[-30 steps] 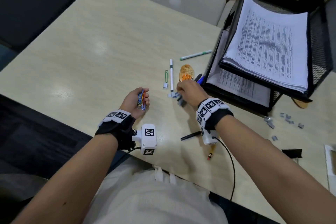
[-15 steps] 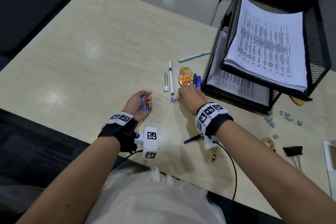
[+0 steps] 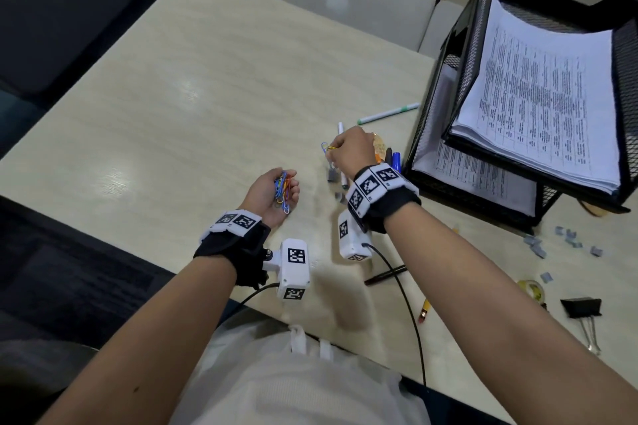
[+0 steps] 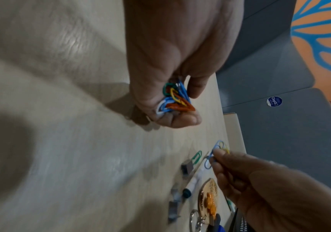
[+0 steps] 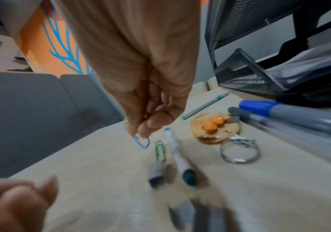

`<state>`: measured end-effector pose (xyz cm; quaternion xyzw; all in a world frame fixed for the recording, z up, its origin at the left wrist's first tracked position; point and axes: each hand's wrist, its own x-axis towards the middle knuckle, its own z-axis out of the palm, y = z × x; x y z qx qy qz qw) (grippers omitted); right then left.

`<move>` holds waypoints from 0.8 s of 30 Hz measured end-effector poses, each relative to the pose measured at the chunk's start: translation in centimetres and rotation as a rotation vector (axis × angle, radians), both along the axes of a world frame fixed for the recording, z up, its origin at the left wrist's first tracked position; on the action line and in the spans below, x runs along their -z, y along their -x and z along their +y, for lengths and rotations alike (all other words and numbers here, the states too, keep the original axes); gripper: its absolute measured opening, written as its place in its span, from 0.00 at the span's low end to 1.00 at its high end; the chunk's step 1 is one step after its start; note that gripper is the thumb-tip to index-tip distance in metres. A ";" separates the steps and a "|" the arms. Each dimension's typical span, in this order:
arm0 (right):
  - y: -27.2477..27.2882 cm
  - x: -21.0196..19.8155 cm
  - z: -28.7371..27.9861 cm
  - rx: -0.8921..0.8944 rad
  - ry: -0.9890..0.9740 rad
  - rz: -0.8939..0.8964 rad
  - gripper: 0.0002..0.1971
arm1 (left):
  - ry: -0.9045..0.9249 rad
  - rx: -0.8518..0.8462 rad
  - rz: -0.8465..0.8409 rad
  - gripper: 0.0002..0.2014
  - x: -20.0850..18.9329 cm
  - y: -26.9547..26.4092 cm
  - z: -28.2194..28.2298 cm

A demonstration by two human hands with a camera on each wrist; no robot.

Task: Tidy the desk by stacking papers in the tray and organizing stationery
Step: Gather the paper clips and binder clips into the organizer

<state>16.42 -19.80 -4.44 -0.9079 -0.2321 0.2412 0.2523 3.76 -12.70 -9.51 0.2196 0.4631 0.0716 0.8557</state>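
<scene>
My left hand [image 3: 272, 191] rests on the desk, palm up, fingers curled round a bunch of coloured paper clips [image 3: 283, 187] [image 4: 173, 98]. My right hand [image 3: 348, 152] is raised a little above the desk, pinching a blue and a yellow paper clip [image 3: 326, 147] [image 5: 140, 141] [image 4: 216, 150] between thumb and fingertips. A green paper clip [image 5: 160, 150] [image 4: 197, 157] lies on the desk beneath it, beside a white pen [image 5: 177, 158] and a small grey staple block [image 5: 156, 175]. The black mesh tray [image 3: 428, 114] at the right holds stacked printed papers [image 3: 538, 107].
An amber keychain with a ring [image 5: 214, 127], a blue marker [image 3: 397, 160], and a green-tipped pen [image 3: 386, 113] lie by the tray. A black pen [image 3: 385, 274], a pencil [image 3: 424, 310], grey staple blocks [image 3: 535, 245], a tape roll [image 3: 531, 290] and a black binder clip [image 3: 581, 307] lie at the right front.
My right hand has lifted from the desk near the staple blocks and moved away from me, now holding blue and yellow clips. My left hand has stayed put with its bunch.
</scene>
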 end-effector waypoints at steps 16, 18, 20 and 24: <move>-0.3 1.3 0.6 -0.060 0.164 -0.181 0.12 | 0.006 0.092 0.019 0.19 -0.4 -0.8 1.3; 0.4 2.1 0.6 -0.152 0.259 -0.279 0.13 | -0.012 0.102 0.026 0.18 -0.4 -0.4 1.7; 0.8 2.6 0.4 -0.159 0.283 -0.316 0.12 | -0.013 0.104 0.021 0.19 -0.4 0.0 2.0; 1.6 2.8 -0.1 -0.124 0.283 -0.253 0.10 | 0.005 0.122 0.018 0.19 -0.8 0.5 1.8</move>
